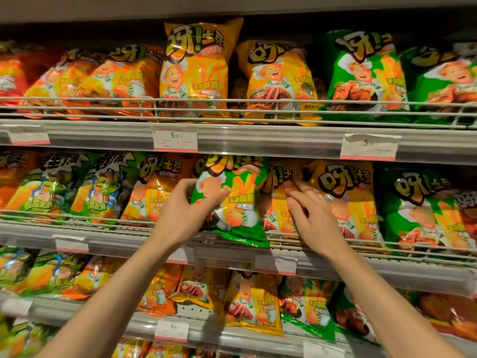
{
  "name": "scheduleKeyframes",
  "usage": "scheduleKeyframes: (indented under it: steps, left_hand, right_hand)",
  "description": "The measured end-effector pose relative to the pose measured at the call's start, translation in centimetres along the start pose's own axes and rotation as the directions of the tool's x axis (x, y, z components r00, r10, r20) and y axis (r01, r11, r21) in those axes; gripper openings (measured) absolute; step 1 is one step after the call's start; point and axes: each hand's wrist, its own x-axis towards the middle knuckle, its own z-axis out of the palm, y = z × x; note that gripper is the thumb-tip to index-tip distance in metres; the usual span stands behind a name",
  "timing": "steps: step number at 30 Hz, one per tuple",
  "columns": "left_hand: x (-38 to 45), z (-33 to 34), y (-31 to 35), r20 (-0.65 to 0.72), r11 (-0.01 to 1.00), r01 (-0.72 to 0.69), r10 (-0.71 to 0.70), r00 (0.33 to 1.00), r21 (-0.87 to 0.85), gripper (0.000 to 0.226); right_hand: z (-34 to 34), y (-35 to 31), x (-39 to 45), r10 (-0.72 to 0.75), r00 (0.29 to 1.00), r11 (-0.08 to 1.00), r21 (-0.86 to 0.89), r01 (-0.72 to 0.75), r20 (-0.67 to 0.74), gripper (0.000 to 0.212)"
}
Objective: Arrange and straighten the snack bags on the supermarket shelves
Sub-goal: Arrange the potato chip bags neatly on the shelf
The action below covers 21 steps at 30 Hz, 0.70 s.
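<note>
On the middle shelf (232,251) a green snack bag (240,202) hangs tilted over the wire rail, its bottom edge past the shelf front. My left hand (185,210) grips its left side, thumb on the front. My right hand (312,218) lies with straight fingers against a yellow snack bag (281,192) just to the right of the green one. A second yellow bag (346,200) stands further right, next to a green bag (418,210).
The top shelf (258,139) carries orange, yellow and green bags behind a wire rail, with price tags (175,140) on its edge. Green frog-print bags (44,192) fill the middle shelf's left. The lower shelf (232,334) holds several leaning yellow and green bags.
</note>
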Motion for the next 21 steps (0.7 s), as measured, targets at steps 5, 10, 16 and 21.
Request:
scheduleKeyframes:
  steps: [5,10,16,21]
  left_hand:
    - [-1.9,4.2,1.8,0.096,0.999,-0.034,0.037,0.995,-0.028,0.079]
    - [-2.7,8.0,3.7,0.166,0.985,0.000,0.029,0.986,-0.174,0.064]
    - [-1.4,9.3,3.5,0.276,0.978,0.055,0.003,0.961,-0.201,0.080]
    - [-0.4,10.3,1.8,0.240,0.947,0.125,-0.053,0.969,-0.296,0.085]
  right_hand:
    - [-3.4,-2.7,-1.6,0.237,0.971,0.908,0.353,-0.228,0.018,0.045]
    - [-3.8,-2.2,-1.8,0.377,0.916,0.814,0.423,-0.398,0.137,0.075]
    - [-5.6,-1.6,-2.3,0.393,0.896,0.803,0.396,-0.444,0.208,0.071]
    - [-10.2,1.2,-2.2,0.410,0.905,0.912,0.065,-0.405,-0.115,0.059]
